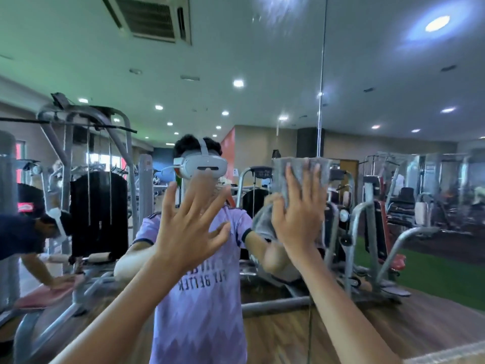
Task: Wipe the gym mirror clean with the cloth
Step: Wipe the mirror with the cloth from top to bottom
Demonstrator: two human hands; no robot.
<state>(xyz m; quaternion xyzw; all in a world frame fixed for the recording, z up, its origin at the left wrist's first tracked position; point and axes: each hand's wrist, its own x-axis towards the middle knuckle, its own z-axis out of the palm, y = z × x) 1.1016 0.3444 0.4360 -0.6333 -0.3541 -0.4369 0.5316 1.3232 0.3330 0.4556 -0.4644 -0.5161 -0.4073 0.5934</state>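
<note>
The right hand (299, 219) is raised with its fingers straight and close together, pressing a grey cloth (279, 177) flat against the mirror (262, 48). The cloth's top edge shows above the fingertips, and a loose fold of it bunches out by the thumb on the left side of the palm. The left hand (189, 232) is held up just to the left, fingers spread wide and holding nothing; whether it touches the glass cannot be told. Both bare forearms reach up from the near bottom edge. Behind the hands, the glass reflects a person in a lilac patterned shirt (199, 311) wearing a white headset (202, 166). A thin vertical seam (321, 74) between mirror panels runs down to just above the cloth. Reflected at far left, another person in a dark top (18, 235) bends over a bench with a pink cloth (42, 295) under one hand. Grey weight machines (99, 206) stand on both sides, with a strip of green turf (433, 271) to the right, a wooden floor (341, 332) low down, and a ceiling vent (152, 17) with round lights above.
</note>
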